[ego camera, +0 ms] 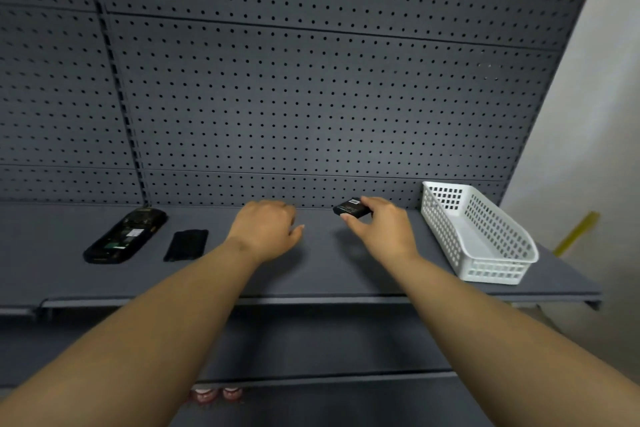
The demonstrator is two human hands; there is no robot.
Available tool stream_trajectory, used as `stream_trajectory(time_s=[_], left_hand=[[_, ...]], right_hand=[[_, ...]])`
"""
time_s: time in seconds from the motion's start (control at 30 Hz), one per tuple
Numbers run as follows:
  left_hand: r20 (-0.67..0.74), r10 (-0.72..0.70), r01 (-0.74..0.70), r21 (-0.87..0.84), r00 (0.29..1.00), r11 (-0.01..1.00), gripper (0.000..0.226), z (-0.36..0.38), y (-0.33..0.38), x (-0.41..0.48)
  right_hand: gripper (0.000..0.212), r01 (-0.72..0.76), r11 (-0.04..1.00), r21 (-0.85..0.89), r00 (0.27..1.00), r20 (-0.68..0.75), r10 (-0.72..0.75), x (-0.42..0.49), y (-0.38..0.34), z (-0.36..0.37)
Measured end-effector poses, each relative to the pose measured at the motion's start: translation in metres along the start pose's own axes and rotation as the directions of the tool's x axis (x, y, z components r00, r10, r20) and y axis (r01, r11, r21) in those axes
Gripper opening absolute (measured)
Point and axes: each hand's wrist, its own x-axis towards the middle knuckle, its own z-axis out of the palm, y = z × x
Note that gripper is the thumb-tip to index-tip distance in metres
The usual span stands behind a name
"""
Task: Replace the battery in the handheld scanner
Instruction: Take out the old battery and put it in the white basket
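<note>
**Observation: the person's arms and hands**

We see two bare forearms entering from the lower corners of the head view, each uncovered along its whole visible length; no sleeve edge shows at either one. We record the left hand (265, 230) and the right hand (381, 229) as bare, with no glove on either. Wrists and fingers carry nothing that we can make out. We note pale, slightly long nails at the left thumb tip and at the right thumb tip. The remaining nails are turned away or too small for us to judge.
</note>
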Motion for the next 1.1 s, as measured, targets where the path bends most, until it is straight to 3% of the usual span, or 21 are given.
stream_trajectory(time_s=[0.3, 0.67, 1.1], left_hand=[[-0.022, -0.046, 0.047, 0.011, 0.999, 0.999, 0.036, 0.005, 0.073, 0.009], [-0.007, -0.006, 0.007, 0.022, 1.000, 1.000, 0.036, 0.003, 0.091, 0.020], [-0.024, 0.031, -0.031, -0.004, 0.999, 1.000, 0.037, 0.010, 0.100, 0.027]], right_hand=[[0.057, 0.068, 0.998, 0.000, 0.996, 0.052, -0.068, -0.001, 0.052, -0.039], [0.057, 0.053, 0.998, 0.026, 0.998, 0.038, -0.054, 0.003, 0.068, -0.050], [0.057, -0.047, 0.998, 0.040, 0.990, -0.135, 0.052, 0.007, 0.102, -0.091]])
